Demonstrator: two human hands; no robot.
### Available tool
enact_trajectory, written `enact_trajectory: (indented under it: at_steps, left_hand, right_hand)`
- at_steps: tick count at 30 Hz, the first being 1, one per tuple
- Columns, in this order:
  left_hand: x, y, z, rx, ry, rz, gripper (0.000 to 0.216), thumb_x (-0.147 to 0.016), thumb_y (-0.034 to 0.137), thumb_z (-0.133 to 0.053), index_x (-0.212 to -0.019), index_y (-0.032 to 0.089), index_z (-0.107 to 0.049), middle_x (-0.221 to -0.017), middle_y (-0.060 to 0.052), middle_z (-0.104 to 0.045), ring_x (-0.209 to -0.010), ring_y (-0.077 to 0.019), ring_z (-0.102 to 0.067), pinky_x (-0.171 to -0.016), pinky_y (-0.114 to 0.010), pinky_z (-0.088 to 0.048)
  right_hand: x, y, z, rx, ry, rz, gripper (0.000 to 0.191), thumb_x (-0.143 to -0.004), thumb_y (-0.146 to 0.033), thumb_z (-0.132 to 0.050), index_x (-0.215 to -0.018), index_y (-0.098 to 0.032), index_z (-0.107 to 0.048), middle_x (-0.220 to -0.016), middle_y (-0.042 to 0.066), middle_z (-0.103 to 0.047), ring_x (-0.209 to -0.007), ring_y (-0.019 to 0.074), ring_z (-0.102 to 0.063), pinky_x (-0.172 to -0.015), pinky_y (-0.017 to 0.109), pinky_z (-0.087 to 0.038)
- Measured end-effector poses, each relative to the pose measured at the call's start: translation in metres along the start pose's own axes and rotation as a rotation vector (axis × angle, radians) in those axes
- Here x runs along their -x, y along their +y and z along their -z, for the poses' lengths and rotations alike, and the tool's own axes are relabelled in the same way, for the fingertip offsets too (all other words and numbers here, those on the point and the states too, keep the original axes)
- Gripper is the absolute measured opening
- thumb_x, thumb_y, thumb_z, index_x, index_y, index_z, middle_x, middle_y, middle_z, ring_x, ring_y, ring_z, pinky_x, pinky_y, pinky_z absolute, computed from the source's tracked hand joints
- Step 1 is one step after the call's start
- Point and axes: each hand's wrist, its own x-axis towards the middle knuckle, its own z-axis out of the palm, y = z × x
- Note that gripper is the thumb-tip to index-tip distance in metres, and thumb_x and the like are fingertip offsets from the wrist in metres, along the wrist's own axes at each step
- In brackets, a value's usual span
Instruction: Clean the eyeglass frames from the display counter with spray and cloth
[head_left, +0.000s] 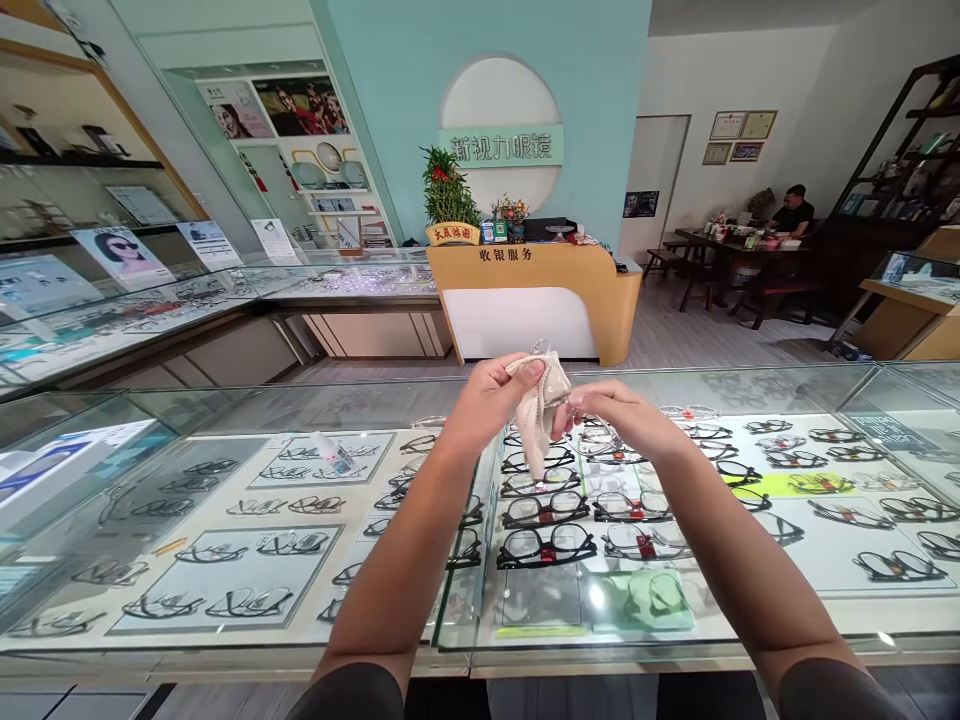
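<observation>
Above a glass display counter (225, 420), my left hand (487, 400) is closed on a beige cleaning cloth (541, 410), thumb pressed on its top. The cloth hangs down and is wrapped over one lens of a thin clear-framed pair of glasses (596, 438). My right hand (619, 415) pinches those glasses by the frame, just right of the cloth. Both hands are held close together, almost touching. Much of the glasses is hidden by the cloth and fingers.
Rows of black and thin-framed glasses (547, 545) lie inside the counter under the glass. A small spray bottle (334, 455) stands on the counter at left. An orange reception desk (525, 300) is beyond. A person (791, 212) sits at a table at the far right.
</observation>
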Motion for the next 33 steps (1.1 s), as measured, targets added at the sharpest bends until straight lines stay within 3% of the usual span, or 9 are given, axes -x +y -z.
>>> enact_trajectory:
  at_steps: [3,7,15,23,29,33]
  left_hand:
    - [-0.001,0.007,0.015,-0.06,-0.137,0.009,0.041,-0.096,0.054,-0.077,-0.093,0.013,-0.075,-0.08,-0.004,-0.074,-0.07,-0.0142,-0.065,-0.068,-0.024,-0.051]
    - [-0.001,0.01,0.02,-0.06,-0.173,0.031,0.038,-0.087,0.048,-0.088,-0.097,0.013,-0.076,-0.085,-0.004,-0.072,-0.075,-0.0137,-0.063,-0.072,-0.023,-0.049]
    - [0.0,0.002,0.006,0.004,-0.125,0.051,0.038,-0.075,0.036,-0.098,-0.093,0.016,-0.071,-0.08,-0.003,-0.075,-0.07,-0.0158,-0.07,-0.067,-0.025,-0.054]
    - [0.001,-0.006,-0.013,0.042,0.043,0.015,0.041,-0.083,0.053,-0.09,-0.086,0.018,-0.068,-0.062,0.002,-0.067,-0.049,-0.0152,-0.063,-0.05,-0.025,-0.046]
    - [0.001,0.007,0.007,-0.042,-0.116,0.024,0.039,-0.088,0.052,-0.087,-0.094,0.015,-0.076,-0.079,-0.005,-0.076,-0.069,-0.0166,-0.069,-0.066,-0.026,-0.053]
    - [0.002,0.011,0.011,-0.019,-0.187,0.038,0.036,-0.084,0.043,-0.091,-0.1,0.015,-0.075,-0.084,-0.005,-0.076,-0.071,-0.0151,-0.069,-0.066,-0.024,-0.054]
  right_hand:
    - [0.0,0.0,0.003,-0.011,0.018,-0.012,0.04,-0.108,-0.038,-0.054,-0.085,-0.02,-0.082,-0.089,0.005,-0.08,-0.086,0.0189,-0.065,-0.09,0.033,-0.049]
    - [0.0,0.0,0.004,-0.024,0.018,-0.01,0.039,-0.106,-0.04,-0.056,-0.085,-0.02,-0.082,-0.089,0.005,-0.08,-0.087,0.0198,-0.066,-0.09,0.034,-0.049]
    - [0.002,-0.001,0.004,-0.004,-0.012,-0.014,0.041,-0.108,-0.041,-0.054,-0.088,-0.02,-0.083,-0.091,0.005,-0.08,-0.091,0.0209,-0.066,-0.093,0.036,-0.048]
    - [0.001,0.002,0.0,0.0,-0.053,-0.012,0.041,-0.109,-0.04,-0.054,-0.086,-0.021,-0.083,-0.09,0.005,-0.08,-0.088,0.0202,-0.065,-0.092,0.035,-0.05]
    - [0.004,-0.006,0.003,0.022,-0.003,-0.002,0.042,-0.109,-0.039,-0.055,-0.082,-0.021,-0.081,-0.089,0.004,-0.079,-0.09,0.0205,-0.065,-0.095,0.036,-0.049]
    - [0.005,-0.006,0.004,0.003,0.003,0.009,0.042,-0.109,-0.039,-0.056,-0.08,-0.021,-0.08,-0.088,0.004,-0.078,-0.09,0.0203,-0.065,-0.095,0.035,-0.049]
